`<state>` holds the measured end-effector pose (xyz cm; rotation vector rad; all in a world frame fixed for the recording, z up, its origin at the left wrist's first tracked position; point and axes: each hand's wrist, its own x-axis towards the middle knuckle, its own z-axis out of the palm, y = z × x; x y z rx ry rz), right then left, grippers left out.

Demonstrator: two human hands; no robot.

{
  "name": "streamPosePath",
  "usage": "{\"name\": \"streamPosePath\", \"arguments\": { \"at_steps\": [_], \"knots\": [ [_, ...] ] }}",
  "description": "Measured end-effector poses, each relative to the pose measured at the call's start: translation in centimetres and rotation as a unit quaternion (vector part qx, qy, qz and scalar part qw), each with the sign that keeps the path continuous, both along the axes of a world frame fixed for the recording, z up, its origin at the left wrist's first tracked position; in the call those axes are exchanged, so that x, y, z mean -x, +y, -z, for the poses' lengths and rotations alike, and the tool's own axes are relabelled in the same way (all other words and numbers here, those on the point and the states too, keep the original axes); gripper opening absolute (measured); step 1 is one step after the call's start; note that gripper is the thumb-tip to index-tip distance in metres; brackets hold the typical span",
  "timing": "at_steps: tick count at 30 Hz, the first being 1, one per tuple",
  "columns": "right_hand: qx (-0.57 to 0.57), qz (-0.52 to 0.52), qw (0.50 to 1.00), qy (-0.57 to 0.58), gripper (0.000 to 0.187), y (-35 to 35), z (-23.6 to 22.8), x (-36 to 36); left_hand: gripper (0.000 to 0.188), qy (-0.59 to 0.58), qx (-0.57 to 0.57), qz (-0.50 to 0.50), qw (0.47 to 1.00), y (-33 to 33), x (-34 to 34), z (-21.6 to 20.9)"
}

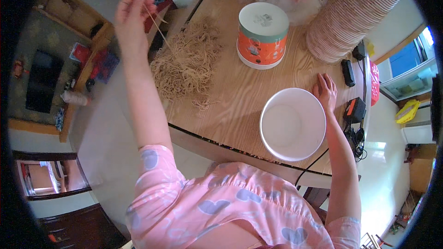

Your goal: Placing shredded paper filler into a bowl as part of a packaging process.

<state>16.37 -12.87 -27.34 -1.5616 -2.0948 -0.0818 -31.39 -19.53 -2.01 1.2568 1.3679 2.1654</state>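
My left hand [133,14] is raised beyond the table's left edge, its fingers pinching a thin strand of tan twine. The strand [159,30] runs slanting down to a loose, tangled pile of tan twine [189,62] on the left of the table. My right hand [326,93] lies on the tabletop with its fingers stretched out, holding nothing. Just beside it stands a large white paper bucket [293,124], mouth toward me, with bare white inside. Farther back, an orange and green patterned paper bucket [262,37] rests upside down, its white base facing up.
A tall, leaning stack of nested paper buckets [353,16] occupies the back right, near clear plastic wrap [263,0]. Along the right edge lie a small black device [348,73], an orange and black box [355,109] and black cables [355,140]. The wood-grained table [226,115] has a dark front edge.
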Motion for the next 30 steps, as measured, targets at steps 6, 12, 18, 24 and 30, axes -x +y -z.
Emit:
{"name": "streamPosePath", "arguments": {
  "at_steps": [6, 12, 18, 24, 30],
  "knots": [
    [0.114, -0.103, 0.985, 0.075, 0.041, 0.0, -0.8, -3.9, 0.010, 0.169, 0.065, -0.011, 0.983, -4.9, -5.7, -5.8],
    [0.201, -0.191, 0.960, 0.041, 0.031, -6.2, -23.8, -4.5, 0.012, 0.249, 0.039, -0.042, 0.967, -6.2, -0.4, -13.0],
    [0.011, -0.183, 0.968, 0.172, 0.026, -15.7, -32.4, -4.2, 0.008, 0.290, 0.157, -0.049, 0.943, -7.4, -0.3, -10.1],
    [-0.144, -0.118, 0.849, 0.494, 0.032, -25.1, -24.3, -1.8, 0.005, 0.212, 0.082, 0.036, 0.973, -8.9, -7.6, -2.6],
    [0.177, -0.329, 0.860, 0.348, 0.058, -21.2, -20.6, 4.8, 0.003, 0.264, 0.200, 0.234, 0.914, -14.0, -16.2, 6.8]
  ]
}}
